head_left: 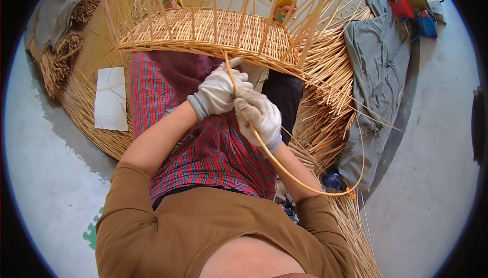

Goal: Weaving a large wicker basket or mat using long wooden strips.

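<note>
A half-woven wicker basket (203,29) with long upright stakes lies across the top of my lap. My left hand (216,91), in an off-white knit glove, is closed on an orange-tan cane (287,171) just under the basket's near edge, one finger stretched up toward the weave. Touching it lower down, my right hand (258,115), gloved alike, grips the same cane. The cane runs up to the rim and hangs below my hands in a long loop out to the right. My fingertips are partly hidden.
Loose canes (328,110) lie heaped at the right beside a grey cloth (378,80). Bundled sticks (56,67) and a white board (109,100) are at the left. Feet in yellow slippers (283,11) show beyond the basket. A red bag (400,7) and other items sit back right.
</note>
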`<state>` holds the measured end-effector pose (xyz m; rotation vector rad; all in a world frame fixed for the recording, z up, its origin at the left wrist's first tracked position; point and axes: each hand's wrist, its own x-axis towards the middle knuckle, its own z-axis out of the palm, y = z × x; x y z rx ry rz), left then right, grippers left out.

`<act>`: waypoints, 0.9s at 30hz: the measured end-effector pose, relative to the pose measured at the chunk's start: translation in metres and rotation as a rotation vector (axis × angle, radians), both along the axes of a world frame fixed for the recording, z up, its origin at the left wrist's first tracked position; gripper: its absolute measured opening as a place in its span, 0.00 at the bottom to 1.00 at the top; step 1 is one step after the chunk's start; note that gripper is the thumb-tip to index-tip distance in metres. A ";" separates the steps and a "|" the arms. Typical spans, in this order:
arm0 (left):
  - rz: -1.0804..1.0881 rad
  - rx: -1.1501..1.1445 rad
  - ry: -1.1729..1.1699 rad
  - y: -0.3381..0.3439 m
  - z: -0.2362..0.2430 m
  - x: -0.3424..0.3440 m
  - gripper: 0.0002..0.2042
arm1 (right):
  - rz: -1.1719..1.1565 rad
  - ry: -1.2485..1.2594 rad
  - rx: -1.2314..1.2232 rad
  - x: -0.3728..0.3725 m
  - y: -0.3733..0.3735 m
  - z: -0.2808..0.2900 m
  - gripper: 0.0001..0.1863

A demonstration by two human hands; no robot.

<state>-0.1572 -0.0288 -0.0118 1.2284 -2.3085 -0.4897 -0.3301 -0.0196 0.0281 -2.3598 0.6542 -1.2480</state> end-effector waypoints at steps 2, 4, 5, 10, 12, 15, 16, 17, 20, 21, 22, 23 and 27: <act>0.055 -0.102 0.221 0.010 -0.019 0.007 0.10 | -0.033 0.050 0.128 0.002 -0.009 -0.024 0.11; 0.022 -0.097 0.212 0.010 -0.025 0.002 0.09 | -0.055 -0.083 0.273 0.001 -0.025 -0.047 0.07; -0.004 -0.094 0.191 0.009 -0.026 0.002 0.09 | -0.037 -0.257 0.456 0.000 -0.033 -0.061 0.04; 0.209 -0.043 0.311 -0.014 0.027 -0.005 0.10 | -0.122 -0.639 1.582 -0.028 -0.085 -0.029 0.06; 0.365 -0.428 -0.080 -0.043 0.043 -0.014 0.16 | -0.162 -0.625 1.524 -0.038 -0.088 -0.026 0.06; 0.377 0.105 -0.154 -0.067 0.010 -0.024 0.17 | -0.479 -0.716 1.095 -0.076 -0.088 -0.005 0.04; 0.327 0.322 -0.118 -0.070 0.026 -0.022 0.13 | -0.496 -0.716 1.073 -0.092 -0.097 0.002 0.04; 0.347 0.251 -0.067 -0.071 0.014 -0.023 0.12 | -0.500 -0.657 0.995 -0.107 -0.107 0.009 0.09; 0.415 0.150 -0.066 -0.067 0.001 -0.030 0.10 | -0.346 -0.427 0.885 -0.087 -0.147 0.038 0.24; 0.480 0.119 -0.108 -0.066 0.002 -0.035 0.11 | -0.302 -0.241 0.775 -0.073 -0.170 0.055 0.25; 0.466 0.110 -0.106 -0.067 0.002 -0.040 0.11 | -0.259 -0.059 0.663 -0.058 -0.192 0.071 0.27; 0.485 0.127 -0.098 -0.068 0.003 -0.042 0.11 | -0.297 0.196 0.451 -0.035 -0.208 0.078 0.29; 0.530 0.113 -0.073 -0.071 -0.005 -0.045 0.12 | -0.281 0.708 0.032 0.045 -0.235 0.096 0.35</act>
